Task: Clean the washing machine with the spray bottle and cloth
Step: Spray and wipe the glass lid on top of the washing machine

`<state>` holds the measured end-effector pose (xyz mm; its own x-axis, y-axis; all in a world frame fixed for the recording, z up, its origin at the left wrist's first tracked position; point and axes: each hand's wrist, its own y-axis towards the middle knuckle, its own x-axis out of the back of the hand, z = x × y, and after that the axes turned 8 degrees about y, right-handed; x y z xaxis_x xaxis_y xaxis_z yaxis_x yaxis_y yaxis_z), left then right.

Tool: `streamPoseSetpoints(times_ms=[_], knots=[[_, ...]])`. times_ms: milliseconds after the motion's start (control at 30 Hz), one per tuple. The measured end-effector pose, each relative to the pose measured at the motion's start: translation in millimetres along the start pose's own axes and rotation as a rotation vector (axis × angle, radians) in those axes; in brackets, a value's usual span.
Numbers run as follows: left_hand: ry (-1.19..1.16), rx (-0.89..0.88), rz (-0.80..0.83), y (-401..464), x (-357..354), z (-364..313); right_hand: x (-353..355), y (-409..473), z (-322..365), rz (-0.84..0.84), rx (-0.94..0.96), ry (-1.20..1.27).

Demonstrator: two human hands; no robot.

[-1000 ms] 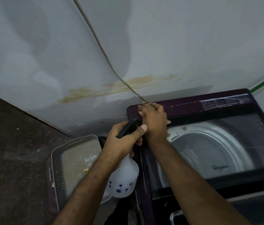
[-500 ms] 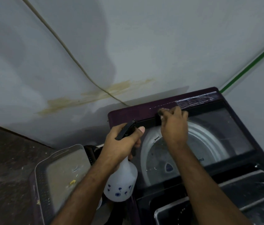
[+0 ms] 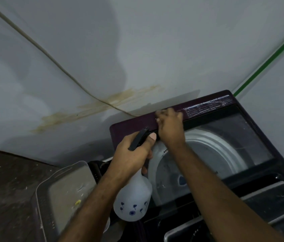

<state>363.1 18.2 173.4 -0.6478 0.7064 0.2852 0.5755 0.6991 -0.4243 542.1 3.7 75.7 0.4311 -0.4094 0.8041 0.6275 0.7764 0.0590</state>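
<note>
On the back edge of the washing machine (image 3: 212, 109), along its dark purple rear strip, the right hand (image 3: 170, 125) is resting with the fingers curled downward. A small pale piece, probably the cloth (image 3: 160, 112), is showing just at the fingertips, but it is blurred and mostly hidden under the hand, so I cannot tell surely how the fingers are holding it. The right forearm is reaching across the glass lid (image 3: 233, 137), and under the glass the white round rim of the drum is showing.

The left hand (image 3: 134, 154) is holding the spray bottle (image 3: 132, 201) by its neck, with the fingers wrapped around it and the thumb lying along the black spray head (image 3: 138, 138). The bottle is hanging down from the hand, tilted, at the left front corner of the machine; it is white and half transparent, with small blue flowers printed near the bottom. The black nozzle is pointing toward the purple strip, just beside the right hand.

To the left of the machine a plastic tray (image 3: 41, 189) with a pale rim is lying on the dark floor (image 3: 6, 180). Behind everything a grey-white wall (image 3: 137, 49) is standing, with a yellowish stain (image 3: 92, 109) on it and a thin cord (image 3: 50, 56) running across it diagonally. A green stripe (image 3: 268, 62) is running along the wall at the right.
</note>
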Motion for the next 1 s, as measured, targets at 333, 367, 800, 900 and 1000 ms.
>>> streamPoseSetpoints(times_ms=[333, 367, 800, 900, 1000], knots=[[0.028, 0.041, -0.032, 20, -2, 5, 4, 10, -9, -0.046, -0.046, 0.094], [0.024, 0.058, -0.034, 22, -4, 6, -1, 8, -3, 0.007, 0.010, 0.105], [0.013, 0.132, 0.013, 41, -19, -1, 13, 3, -17, 0.004, 0.043, 0.100], [-0.007, 0.124, 0.021, 44, -25, -6, 30, -22, -46, -0.031, 0.000, 0.092], [-0.011, 0.147, -0.004, 48, -31, -5, 49, -12, -71, -0.202, -0.223, 0.136]])
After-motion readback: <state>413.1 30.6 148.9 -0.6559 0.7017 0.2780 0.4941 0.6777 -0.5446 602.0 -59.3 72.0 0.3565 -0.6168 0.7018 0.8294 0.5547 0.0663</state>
